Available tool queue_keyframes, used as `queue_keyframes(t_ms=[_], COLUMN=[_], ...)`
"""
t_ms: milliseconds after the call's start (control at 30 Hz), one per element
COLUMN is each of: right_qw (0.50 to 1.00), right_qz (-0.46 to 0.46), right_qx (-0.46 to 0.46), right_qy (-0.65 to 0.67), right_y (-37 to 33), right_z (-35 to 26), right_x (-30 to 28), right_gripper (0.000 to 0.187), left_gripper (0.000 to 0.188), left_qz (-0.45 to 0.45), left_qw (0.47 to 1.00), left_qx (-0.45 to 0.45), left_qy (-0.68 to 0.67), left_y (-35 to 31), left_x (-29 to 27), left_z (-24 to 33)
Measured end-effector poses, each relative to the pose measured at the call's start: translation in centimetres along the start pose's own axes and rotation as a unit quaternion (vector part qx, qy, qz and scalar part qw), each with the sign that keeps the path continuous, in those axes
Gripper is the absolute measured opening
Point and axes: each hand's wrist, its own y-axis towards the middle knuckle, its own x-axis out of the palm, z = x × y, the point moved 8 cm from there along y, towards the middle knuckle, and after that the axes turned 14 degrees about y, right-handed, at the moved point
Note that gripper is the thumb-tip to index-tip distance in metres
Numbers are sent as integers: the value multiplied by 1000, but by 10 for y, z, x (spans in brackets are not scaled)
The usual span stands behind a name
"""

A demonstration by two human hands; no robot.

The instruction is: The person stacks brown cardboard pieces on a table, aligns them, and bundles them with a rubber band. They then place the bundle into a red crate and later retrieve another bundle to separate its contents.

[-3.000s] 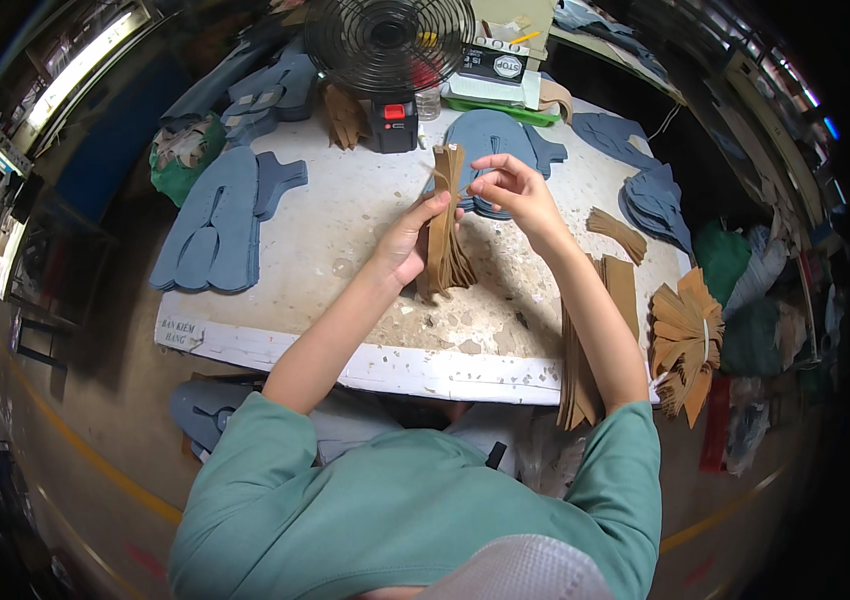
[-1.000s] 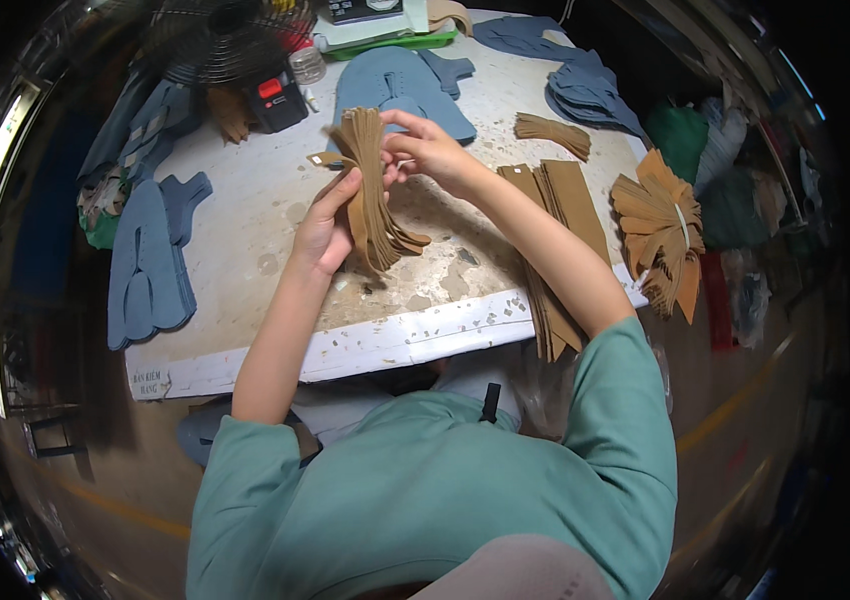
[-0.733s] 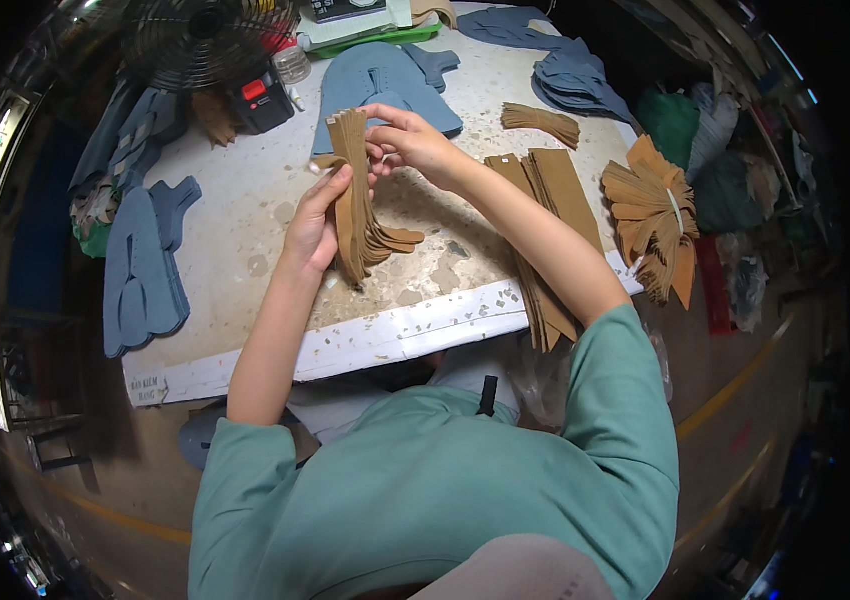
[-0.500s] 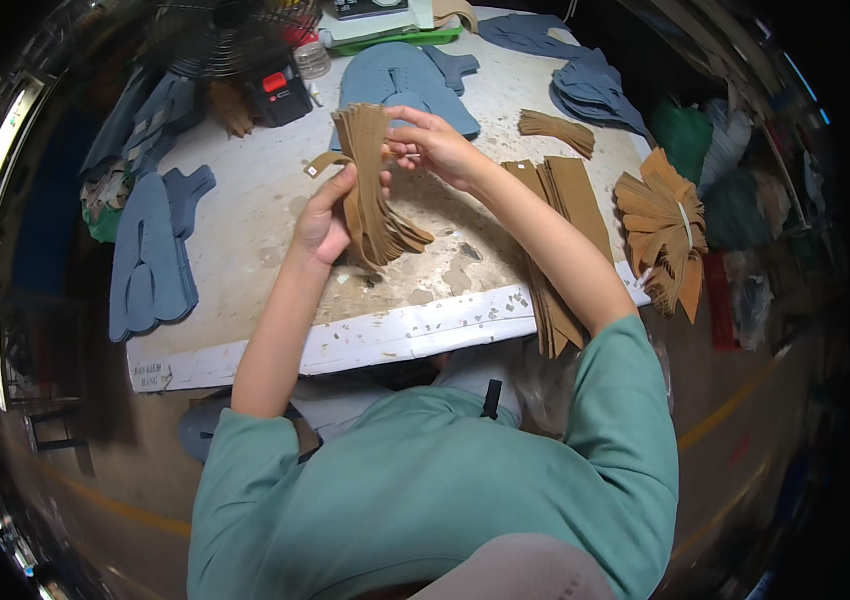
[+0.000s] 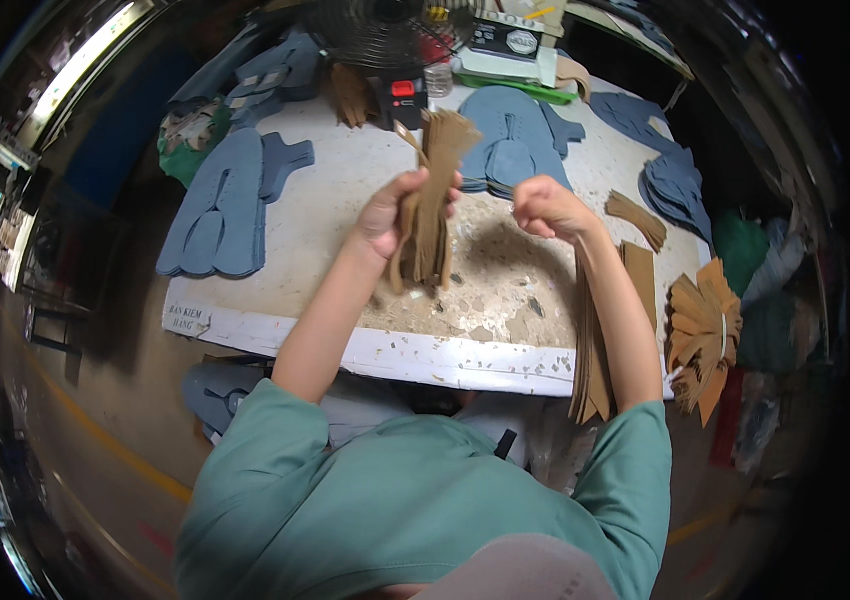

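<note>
Head view: the left hand (image 5: pixel 385 216) has its grip clamped around the middle of a brown strip bundle (image 5: pixel 435 200), holding it above the surface (image 5: pixel 345 342). To the right of that grip, well apart from the bundle, the right hand (image 5: pixel 551 208) is curled closed. It seems to be pinching a thin strand (image 5: pixel 490 184) that stretches back toward the strips; blur hides how the strand meets them.

The work looks partway along. Far right of both grips, 1 fanned bundle (image 5: pixel 705 330) already has a pale band (image 5: pixel 724 335) around its waist. On the held bundle, the strand appears drawn out rather than settled, so I judge the binding unfinished. Below the right grip, long brown strips (image 5: pixel 639 285) show no band on the part in sight.

The held bundle's long axis runs away from the wearer. Its spread far end sits beyond the left grip, leaning slightly right; its near end hangs below that grip. 1 strip (image 5: pixel 409 140) bends out to the left at the far end.
</note>
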Motion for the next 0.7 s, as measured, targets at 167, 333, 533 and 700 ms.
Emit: queue_keyframes(t_ms=[167,333,533,700], right_qw=[983,898,923,916], right_qz=[83,143,123,300], right_qx=[-162,-182,-211,-223], right_qy=[15,-373,-298,147], right_y=[10,4,3,-2], right_z=[-14,-38,-37,-17], right_x=[11,45,56,18], right_gripper=[75,60,35,52], left_gripper=[36,26,34,35], left_qz=[13,105,227,194], left_qw=[985,946,953,977], left_qx=[-62,-140,-142,-5], left_qy=[160,272,142,92], left_y=[0,8,2,5], left_x=[7,-8,-34,-20], left_z=[-20,-43,-35,-10])
